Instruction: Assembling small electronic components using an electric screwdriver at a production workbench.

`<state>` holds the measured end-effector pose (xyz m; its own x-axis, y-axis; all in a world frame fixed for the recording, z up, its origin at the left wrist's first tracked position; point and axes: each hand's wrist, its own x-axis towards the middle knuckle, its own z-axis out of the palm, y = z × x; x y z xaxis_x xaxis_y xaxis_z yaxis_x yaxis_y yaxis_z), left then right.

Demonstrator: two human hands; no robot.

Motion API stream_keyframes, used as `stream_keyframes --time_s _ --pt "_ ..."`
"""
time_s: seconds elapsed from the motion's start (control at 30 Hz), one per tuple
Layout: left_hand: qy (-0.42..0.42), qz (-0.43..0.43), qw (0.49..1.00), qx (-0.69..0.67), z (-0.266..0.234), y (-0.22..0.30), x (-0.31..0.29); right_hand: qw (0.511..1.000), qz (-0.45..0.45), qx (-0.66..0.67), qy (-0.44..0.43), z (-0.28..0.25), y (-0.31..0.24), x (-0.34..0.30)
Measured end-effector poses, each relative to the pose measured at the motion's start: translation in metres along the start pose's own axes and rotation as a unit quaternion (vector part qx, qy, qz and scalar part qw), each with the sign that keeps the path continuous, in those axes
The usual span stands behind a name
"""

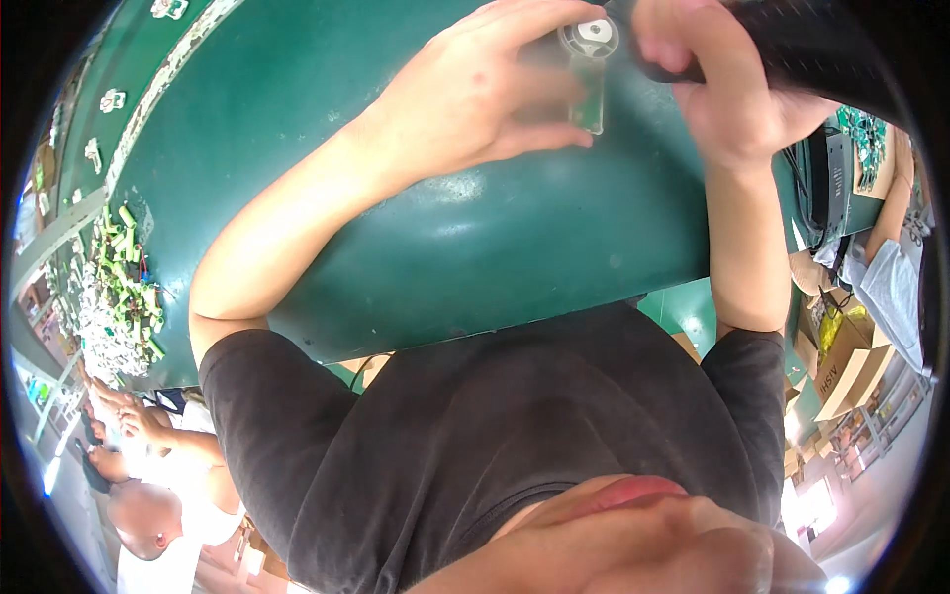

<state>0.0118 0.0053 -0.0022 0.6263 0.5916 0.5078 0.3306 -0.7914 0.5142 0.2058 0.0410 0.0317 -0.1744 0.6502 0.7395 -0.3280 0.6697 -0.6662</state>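
Note:
Near the top centre, my left hand (460,99) pinches a clear plastic casing (592,104) between thumb and fingers. The casing has a round end with a white disc in it, and green shows through its flat part. To its right, my right hand (737,99) is wrapped round a thick black cylindrical tool (816,49), whose exact kind I cannot make out. The tool's near end lies close to the casing's round end. Whether the two touch is unclear, since the fingers there are blurred.
A green work surface (475,247) lies under both hands. Green cylindrical cells (124,267) are heaped at the left, near a co-worker (148,515). On the right are a grey-black box with cables (836,168), green circuit boards (863,139), an open cardboard box (851,371) and another person's arm (891,203).

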Motion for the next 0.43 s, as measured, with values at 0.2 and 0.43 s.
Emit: stream_keyframes --time_s 0.2,0.43 --pt "0.002 0.002 1.000 -0.008 0.002 -0.001 0.000 1.000 0.008 0.007 -0.018 0.002 0.004 -0.003" --pt "-0.029 0.015 0.999 0.042 -0.003 0.002 0.001 0.998 0.043 0.040 -0.013 0.004 0.013 -0.012"
